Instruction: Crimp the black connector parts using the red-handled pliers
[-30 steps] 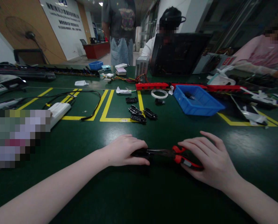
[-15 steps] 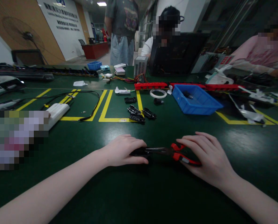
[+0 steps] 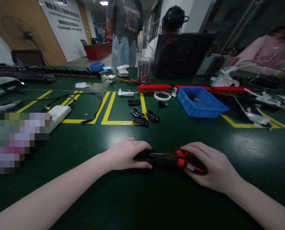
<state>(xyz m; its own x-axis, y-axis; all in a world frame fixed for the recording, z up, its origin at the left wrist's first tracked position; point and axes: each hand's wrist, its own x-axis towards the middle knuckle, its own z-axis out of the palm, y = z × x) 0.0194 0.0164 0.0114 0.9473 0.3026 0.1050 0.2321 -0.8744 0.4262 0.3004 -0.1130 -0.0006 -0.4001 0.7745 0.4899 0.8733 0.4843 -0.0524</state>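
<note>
My left hand (image 3: 131,154) grips a small black part (image 3: 143,155) between thumb and fingers, low over the green table (image 3: 104,204). My right hand (image 3: 211,166) is wrapped round the red handles of long-nose pliers (image 3: 178,157). The jaws point left and reach the black part at my left fingertips; whether they pinch it I cannot tell. Beyond my hands lie several black plastic parts (image 3: 140,121), grouped by a yellow tape line.
A blue bin (image 3: 202,107) with a dark item inside stands behind my right hand. Near it are a white tape ring (image 3: 162,96) and a red strip (image 3: 154,88). A white box (image 3: 58,116) and black cable (image 3: 100,105) lie left. People are across the table.
My right hand's fingers have shifted slightly down and closed a little on the plier handles. The left hand and black part stay nearly in place.
</note>
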